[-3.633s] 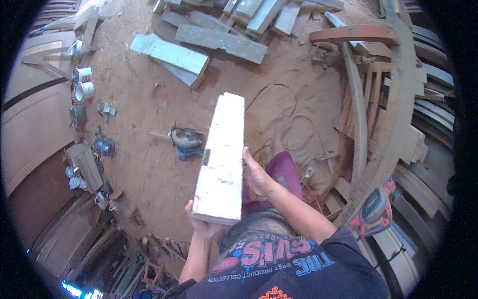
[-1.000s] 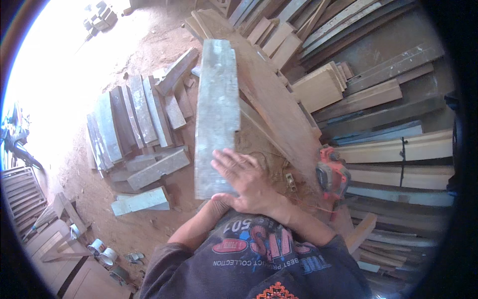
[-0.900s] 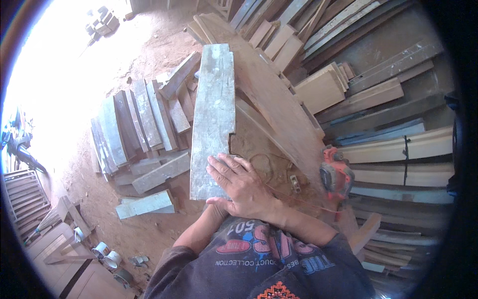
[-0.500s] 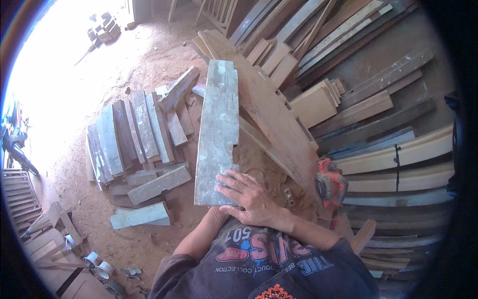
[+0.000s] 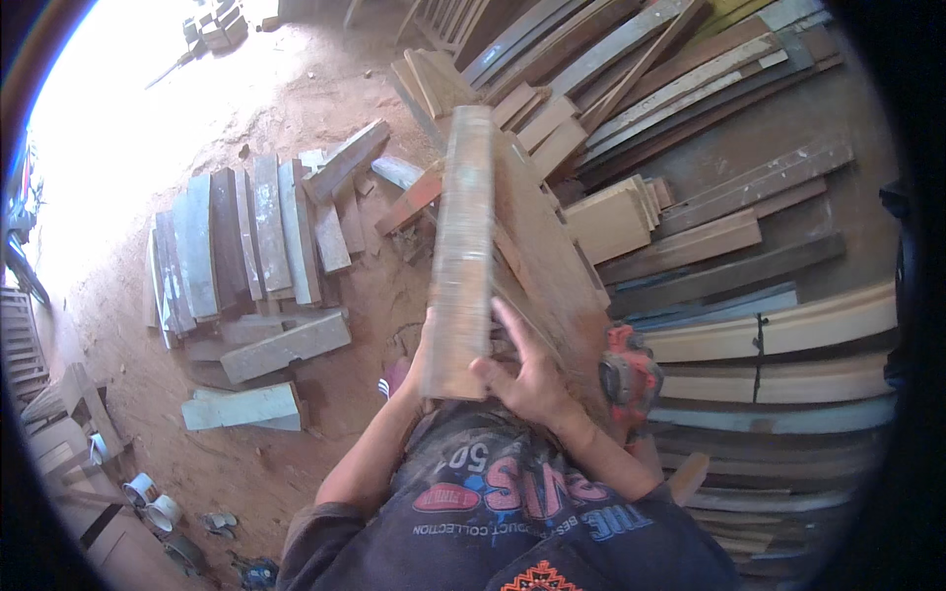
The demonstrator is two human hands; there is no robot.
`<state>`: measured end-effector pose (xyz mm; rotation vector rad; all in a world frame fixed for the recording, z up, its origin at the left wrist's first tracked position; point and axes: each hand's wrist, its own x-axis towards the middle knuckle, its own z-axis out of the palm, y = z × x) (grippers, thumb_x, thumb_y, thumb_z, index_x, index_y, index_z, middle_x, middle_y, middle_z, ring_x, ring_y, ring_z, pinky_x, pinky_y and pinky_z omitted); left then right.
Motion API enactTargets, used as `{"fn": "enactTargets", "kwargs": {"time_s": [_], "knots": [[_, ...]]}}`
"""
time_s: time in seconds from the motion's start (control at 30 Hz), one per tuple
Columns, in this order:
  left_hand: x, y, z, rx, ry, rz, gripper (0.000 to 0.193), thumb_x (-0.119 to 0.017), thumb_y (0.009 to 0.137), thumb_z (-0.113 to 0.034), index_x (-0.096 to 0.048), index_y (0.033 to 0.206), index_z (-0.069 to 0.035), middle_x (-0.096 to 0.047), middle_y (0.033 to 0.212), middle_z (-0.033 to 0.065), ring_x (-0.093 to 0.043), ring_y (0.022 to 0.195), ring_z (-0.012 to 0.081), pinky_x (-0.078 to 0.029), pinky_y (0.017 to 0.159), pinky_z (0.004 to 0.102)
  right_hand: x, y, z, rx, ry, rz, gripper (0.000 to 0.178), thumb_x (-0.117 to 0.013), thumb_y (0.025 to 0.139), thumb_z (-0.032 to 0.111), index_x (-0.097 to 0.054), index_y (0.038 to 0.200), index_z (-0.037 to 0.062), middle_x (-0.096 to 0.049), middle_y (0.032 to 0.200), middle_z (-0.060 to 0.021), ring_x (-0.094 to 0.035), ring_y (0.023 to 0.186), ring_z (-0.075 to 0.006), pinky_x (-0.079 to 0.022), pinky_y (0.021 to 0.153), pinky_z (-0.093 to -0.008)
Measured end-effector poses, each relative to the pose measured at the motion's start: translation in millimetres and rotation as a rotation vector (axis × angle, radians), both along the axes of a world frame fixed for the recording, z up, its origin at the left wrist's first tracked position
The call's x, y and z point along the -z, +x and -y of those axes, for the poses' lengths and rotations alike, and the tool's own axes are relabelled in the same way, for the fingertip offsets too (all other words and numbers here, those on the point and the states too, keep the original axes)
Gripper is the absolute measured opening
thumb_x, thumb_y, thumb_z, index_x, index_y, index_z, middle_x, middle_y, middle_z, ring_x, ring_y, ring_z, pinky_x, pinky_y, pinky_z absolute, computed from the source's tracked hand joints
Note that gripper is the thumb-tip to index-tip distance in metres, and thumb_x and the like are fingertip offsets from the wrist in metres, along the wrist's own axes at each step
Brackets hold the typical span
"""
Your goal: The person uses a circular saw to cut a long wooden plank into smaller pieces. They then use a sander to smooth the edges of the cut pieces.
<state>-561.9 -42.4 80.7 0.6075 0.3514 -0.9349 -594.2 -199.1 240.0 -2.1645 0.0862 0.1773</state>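
A long wooden plank (image 5: 463,227), turned with its narrow edge up, stands in front of my body and looks blurred by motion. My left hand (image 5: 422,360) grips its near end from the left; most of those fingers are hidden behind the wood. At the right side of that end is my right hand (image 5: 537,384), its thumb touching the plank's edge. The index finger stretches forward apart from the thumb, and the other fingers are partly hidden.
Several cut planks (image 5: 232,241) lie in a row on the dirt floor at left. A wide board (image 5: 542,236) slants beyond my right hand, with a red power tool (image 5: 631,372) near its close end. Stacked timber (image 5: 778,330) fills the right side. White cups (image 5: 163,510) sit lower left.
The plank has turned from its broad face up to its narrow edge up. My right hand has left its flat rest on the face and moved to its right side.
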Motion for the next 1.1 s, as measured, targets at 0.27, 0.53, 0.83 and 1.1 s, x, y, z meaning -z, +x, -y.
{"fn": "enactTargets", "kwargs": {"time_s": [0.27, 0.53, 0.83, 1.1], "knots": [[-32.3, -12.0, 12.3, 0.430, 0.604, 0.528, 0.074, -0.062, 0.110, -0.056, -0.055, 0.152, 0.005, -0.071, 0.136, 0.0173, -0.067, 0.124, 0.0234, -0.052, 0.108, 0.0377, 58.4, -24.8, 59.7, 0.578, 0.734, -0.385, 0.059, -0.065, 0.108, 0.030, -0.051, 0.155, -0.0041, -0.066, 0.139, -0.0123, -0.064, 0.125, -0.0212, -0.049, 0.107, -0.0333], [-62.0, 2.8, 4.4, 0.251, 0.230, 0.330, 0.077, -0.062, 0.112, -0.046, -0.036, 0.170, -0.002, -0.061, 0.150, 0.0155, -0.063, 0.131, 0.0229, -0.053, 0.106, 0.0375, 49.8, -16.3, 88.1, 0.391, 0.745, -0.244, 0.071, -0.061, 0.111, 0.033, -0.036, 0.167, -0.0020, -0.049, 0.164, -0.0159, -0.048, 0.148, -0.0244, -0.034, 0.125, -0.0387], [-85.4, 4.9, 54.7, 0.147, 0.188, 0.341, 0.079, -0.060, 0.112, -0.048, -0.033, 0.171, -0.003, -0.059, 0.152, 0.0147, -0.064, 0.131, 0.0227, -0.055, 0.102, 0.0391, 45.6, -11.6, 148.1, 0.286, 0.954, -0.236, 0.071, -0.055, 0.114, 0.048, -0.042, 0.162, -0.0018, -0.059, 0.152, -0.0151, -0.062, 0.133, -0.0219, -0.050, 0.112, -0.0371], [-64.9, -33.5, 112.5, 0.203, 0.330, 0.369, 0.083, -0.065, 0.109, -0.046, -0.030, 0.173, -0.005, -0.062, 0.147, 0.0153, -0.067, 0.124, 0.0207, -0.057, 0.096, 0.0362, 69.7, -27.5, 199.5, 0.282, 0.824, -0.313, 0.068, -0.075, 0.102, 0.028, -0.047, 0.155, -0.0037, -0.064, 0.144, -0.0165, -0.065, 0.129, -0.0243, -0.051, 0.110, -0.0369]]}}
